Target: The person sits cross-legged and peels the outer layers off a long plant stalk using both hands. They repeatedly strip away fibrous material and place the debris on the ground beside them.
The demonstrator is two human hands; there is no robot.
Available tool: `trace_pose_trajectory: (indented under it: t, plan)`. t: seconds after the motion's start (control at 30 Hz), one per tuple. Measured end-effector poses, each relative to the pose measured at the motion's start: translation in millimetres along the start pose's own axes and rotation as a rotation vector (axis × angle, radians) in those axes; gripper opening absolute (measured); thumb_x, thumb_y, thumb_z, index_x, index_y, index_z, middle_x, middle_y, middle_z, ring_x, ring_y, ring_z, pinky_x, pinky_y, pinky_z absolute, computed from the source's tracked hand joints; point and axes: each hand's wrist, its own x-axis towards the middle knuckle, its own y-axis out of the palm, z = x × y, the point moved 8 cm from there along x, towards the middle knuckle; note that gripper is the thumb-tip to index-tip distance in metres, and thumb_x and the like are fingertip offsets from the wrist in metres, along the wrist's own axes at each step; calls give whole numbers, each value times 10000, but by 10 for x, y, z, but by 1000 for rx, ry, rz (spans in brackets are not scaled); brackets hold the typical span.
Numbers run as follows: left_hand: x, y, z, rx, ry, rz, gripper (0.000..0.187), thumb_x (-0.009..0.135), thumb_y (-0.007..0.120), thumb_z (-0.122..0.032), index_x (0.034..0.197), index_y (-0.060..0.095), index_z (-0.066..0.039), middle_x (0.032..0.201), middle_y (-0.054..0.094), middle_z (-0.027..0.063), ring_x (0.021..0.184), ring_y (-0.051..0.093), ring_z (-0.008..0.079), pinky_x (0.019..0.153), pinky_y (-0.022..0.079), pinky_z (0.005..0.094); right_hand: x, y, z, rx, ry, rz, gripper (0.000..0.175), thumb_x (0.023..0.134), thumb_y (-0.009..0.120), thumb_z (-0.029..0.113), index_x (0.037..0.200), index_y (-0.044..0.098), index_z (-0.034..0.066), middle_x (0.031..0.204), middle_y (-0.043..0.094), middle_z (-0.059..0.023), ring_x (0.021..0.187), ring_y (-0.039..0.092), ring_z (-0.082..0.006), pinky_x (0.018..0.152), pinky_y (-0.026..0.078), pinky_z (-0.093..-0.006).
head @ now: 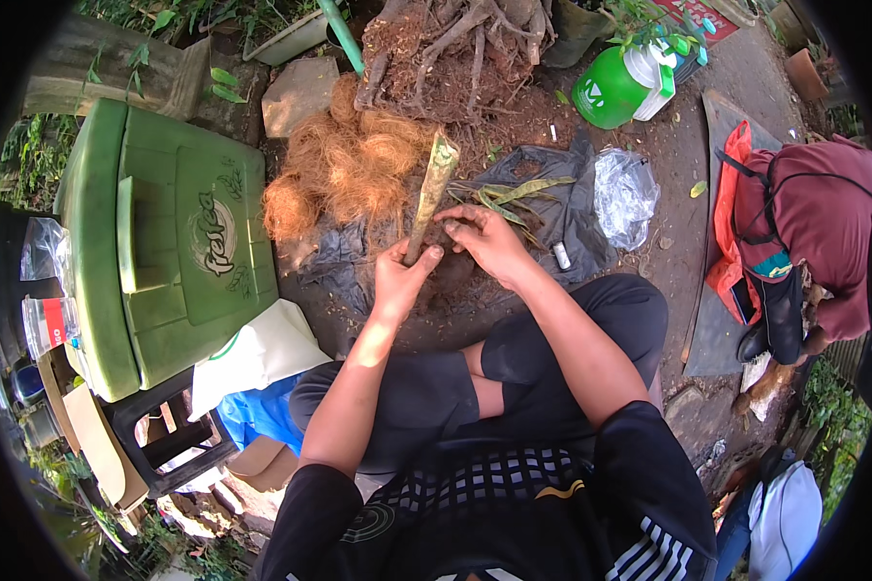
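Observation:
My left hand (401,277) grips the lower end of a cut plant stem (433,186), which stands tilted with its pale cut end up. My right hand (484,241) is beside the stem, fingers bent, the fingertips near its lower part; whether they pinch anything cannot be told. Beyond them lies a heap of brown coconut fibre (363,163). Long green and yellowing leaves (527,191) rest on a black plastic bag (578,210), along with a small white cylinder (561,256). Dark soil lies under my hands, partly hidden by them.
A green cooler box (196,232) stands at the left, a white sack (261,338) beside it. Ahead is a root mass (465,54), with a green pump sprayer (610,87) to its right. Crumpled clear plastic (626,197) lies on the ground. Another person (814,225) bends over at the right.

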Motion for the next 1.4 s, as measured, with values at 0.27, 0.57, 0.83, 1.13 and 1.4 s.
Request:
trace_pose_trajectory:
  t: [0.27, 0.57, 0.83, 1.13, 1.4]
  plan:
    - [27, -29, -69, 139, -52, -51, 158, 935, 691, -118, 995, 678, 27, 873, 675, -11, 798, 548, 37, 714, 465, 228, -2, 18, -61, 34, 22, 15, 250, 944, 590, 78, 1178, 636, 5, 953, 641, -26, 778, 566, -77, 726, 479, -267]
    - [43, -40, -20, 319, -8, -36, 184, 943, 663, -127, 1039, 657, 29, 816, 637, -5, 755, 515, 57, 682, 448, 255, -44, 65, 47, -384, -138, 28, 282, 930, 631, 174, 1166, 646, 19, 988, 706, -148, 824, 668, -186, 760, 506, -322]
    - [50, -31, 69, 283, -27, -24, 167, 942, 664, -122, 1028, 659, 21, 825, 632, -21, 761, 512, 48, 691, 438, 236, -98, 53, 224, -590, -340, -72, 221, 916, 628, 162, 1064, 623, -2, 983, 644, -203, 948, 623, -409, 804, 492, -451]
    - [12, 41, 71, 43, -123, 32, 166, 938, 685, -148, 1009, 668, 1, 853, 619, -38, 761, 493, 25, 668, 425, 211, -93, -20, 241, -544, -318, -119, 249, 901, 663, 213, 1037, 672, 5, 981, 639, -196, 956, 632, -386, 805, 493, -445]
    - [26, -14, 157, 142, -184, 29, 183, 944, 679, -164, 1004, 676, 9, 785, 612, -33, 708, 500, 31, 637, 429, 221, -16, -44, 135, -509, -318, -113, 301, 877, 709, 266, 1012, 701, -3, 939, 677, -170, 917, 652, -332, 788, 497, -403]
